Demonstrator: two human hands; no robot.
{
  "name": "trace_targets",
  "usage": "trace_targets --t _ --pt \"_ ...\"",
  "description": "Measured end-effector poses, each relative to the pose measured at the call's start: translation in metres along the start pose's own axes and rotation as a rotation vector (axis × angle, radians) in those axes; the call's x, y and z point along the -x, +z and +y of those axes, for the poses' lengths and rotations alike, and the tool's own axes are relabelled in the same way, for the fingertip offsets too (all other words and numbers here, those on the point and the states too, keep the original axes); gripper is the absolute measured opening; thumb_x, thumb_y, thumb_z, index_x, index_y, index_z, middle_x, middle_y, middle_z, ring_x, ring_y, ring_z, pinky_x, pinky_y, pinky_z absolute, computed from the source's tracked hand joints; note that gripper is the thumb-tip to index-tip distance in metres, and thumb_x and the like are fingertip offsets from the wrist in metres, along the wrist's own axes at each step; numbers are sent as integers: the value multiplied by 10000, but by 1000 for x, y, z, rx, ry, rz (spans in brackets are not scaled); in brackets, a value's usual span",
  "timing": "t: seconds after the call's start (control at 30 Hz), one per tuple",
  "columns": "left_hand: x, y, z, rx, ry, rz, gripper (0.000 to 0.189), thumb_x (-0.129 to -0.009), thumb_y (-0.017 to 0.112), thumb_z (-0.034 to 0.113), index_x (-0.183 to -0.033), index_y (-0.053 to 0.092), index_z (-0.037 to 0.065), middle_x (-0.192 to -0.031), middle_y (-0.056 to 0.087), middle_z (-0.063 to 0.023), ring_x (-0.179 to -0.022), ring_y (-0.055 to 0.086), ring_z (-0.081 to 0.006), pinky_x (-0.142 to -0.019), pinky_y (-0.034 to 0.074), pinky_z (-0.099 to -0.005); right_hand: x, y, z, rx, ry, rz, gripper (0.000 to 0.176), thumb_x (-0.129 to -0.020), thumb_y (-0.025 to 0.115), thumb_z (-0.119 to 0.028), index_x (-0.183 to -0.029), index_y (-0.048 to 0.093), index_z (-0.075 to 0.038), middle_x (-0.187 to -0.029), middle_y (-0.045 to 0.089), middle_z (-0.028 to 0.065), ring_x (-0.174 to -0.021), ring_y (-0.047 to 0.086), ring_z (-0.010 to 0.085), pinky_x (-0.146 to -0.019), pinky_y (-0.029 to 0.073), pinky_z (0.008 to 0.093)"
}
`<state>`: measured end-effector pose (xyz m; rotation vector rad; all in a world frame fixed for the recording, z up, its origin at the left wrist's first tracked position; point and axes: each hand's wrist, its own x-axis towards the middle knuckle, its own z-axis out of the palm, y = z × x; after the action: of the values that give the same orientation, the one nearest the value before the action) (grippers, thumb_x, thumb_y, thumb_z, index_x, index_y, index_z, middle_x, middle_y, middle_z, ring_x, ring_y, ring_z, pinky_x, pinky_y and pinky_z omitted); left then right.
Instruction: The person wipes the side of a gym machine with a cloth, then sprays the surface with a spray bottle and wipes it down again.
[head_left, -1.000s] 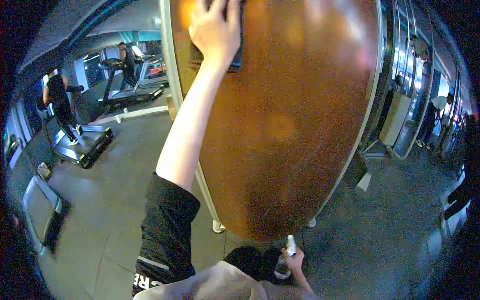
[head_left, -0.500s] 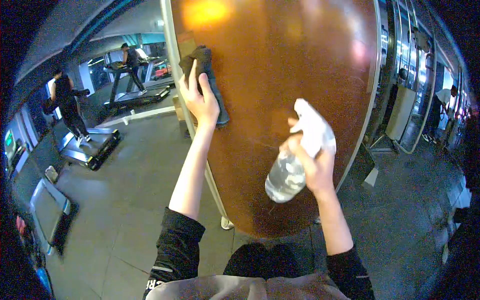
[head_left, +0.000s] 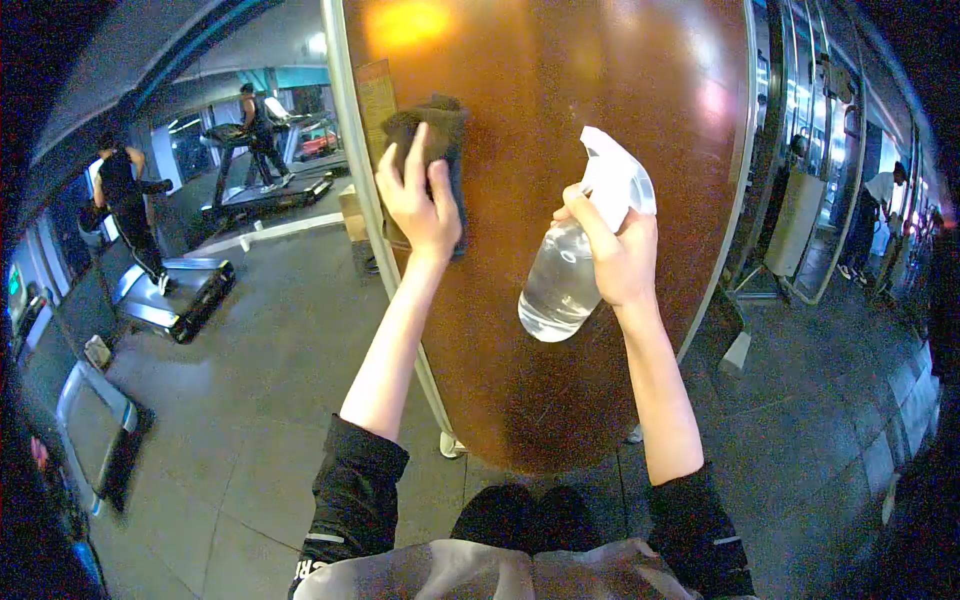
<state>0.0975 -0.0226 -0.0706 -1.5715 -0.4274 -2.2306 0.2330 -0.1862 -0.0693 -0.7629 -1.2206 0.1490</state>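
My left hand (head_left: 420,210) presses a dark folded cloth (head_left: 447,130) against the left side of a glossy reddish-brown panel (head_left: 560,420). Its fingers are stretched out over the cloth, and part of the cloth is hidden behind the palm. In my right hand (head_left: 620,245) is a clear spray bottle (head_left: 560,285) with a white trigger head. The fingers wrap around its neck, and the bottle tilts with its base toward the lower left. The bottle is held in front of the panel's middle.
A light metal frame (head_left: 352,110) edges the panel, with a caster (head_left: 450,444) at its lower left. Left are treadmills (head_left: 175,300) and two people (head_left: 130,205), (head_left: 258,135). At right stand gym equipment (head_left: 800,225) and another person (head_left: 875,215). Dark floor tiles (head_left: 260,400) surround the panel.
My left hand and the cloth have shifted right along the panel. My right hand has raised the spray bottle a little and moved slightly left.
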Motion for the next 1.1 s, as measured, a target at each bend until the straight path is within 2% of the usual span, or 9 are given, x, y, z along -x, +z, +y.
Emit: trace_targets --t 0.37,0.5,0.6,0.7,0.77,0.9,1.03,1.07,1.1 --pt "1 8 28 -135 17 -32 344 -870 556 286 -1203 581 201 -1116 498 -164 -972 475 -312 -824 365 -391 -2 -27 1 9 -17 48 213 -813 649 -157 -946 609 5 -785 634 59 -669 614 122 -635 483 257" --pt "-4 12 41 -186 34 -96 342 -864 565 265 -1200 584 200 -1116 498 -181 -998 479 -332 -863 371 -408 -3 -42 -7 -77 -23 112 194 -846 594 -149 -941 572 18 -719 612 96 -639 620 187 -603 516 304" --pt "-11 20 50 -212 111 -55 362 -821 611 314 -1179 596 265 -1116 501 -118 -951 475 -288 -791 359 -388 0 -55 -7 -2 0 128 208 -844 593 -148 -957 572 25 -721 611 94 -642 620 189 -604 514 304" --pt "-16 23 64 -233 138 -128 364 -830 608 291 -1193 588 268 -1125 502 -148 -988 481 -304 -831 378 -396 5 -65 -6 -1 34 158 235 -844 586 -143 -998 564 33 -716 607 90 -642 617 186 -607 511 305" --pt "-18 26 74 -233 154 -123 371 -819 618 306 -1189 587 286 -1130 502 -134 -976 478 -297 -813 377 -396 17 -72 3 -41 6 144 417 -811 618 -48 -1203 485 7 -928 614 95 -701 615 150 -621 511 286" --pt "-19 36 98 -319 272 -151 380 -804 620 350 -1181 582 325 -1140 500 -69 -948 474 -271 -767 369 -387 79 -87 32 128 -37 112 421 -766 656 -64 -1163 535 6 -946 630 77 -781 610 123 -722 509 293" --pt "-62 71 116 -382 163 -4 358 -823 594 365 -1178 581 316 -1155 503 -82 -953 482 -287 -752 375 -418 186 -95 71 288 210 91 350 -724 698 -101 -1044 607 9 -882 652 60 -763 610 116 -706 505 293" --pt "-78 83 120 -374 170 17 343 -833 582 367 -1171 585 311 -1155 507 -89 -951 488 -297 -751 376 -429 216 -104 81 503 288 -46 502 -732 695 -139 -1191 543 -5 -910 629 27 -780 578 84 -717 503 271" --pt "-95 92 129 -391 179 31 324 -817 597 354 -1136 601 299 -1144 519 -63 -943 492 -285 -747 379 -423 254 -107 102 384 463 41 420 -721 711 -183 -1090 601 -14 -869 648 39 -768 593 86 -704 506 287"
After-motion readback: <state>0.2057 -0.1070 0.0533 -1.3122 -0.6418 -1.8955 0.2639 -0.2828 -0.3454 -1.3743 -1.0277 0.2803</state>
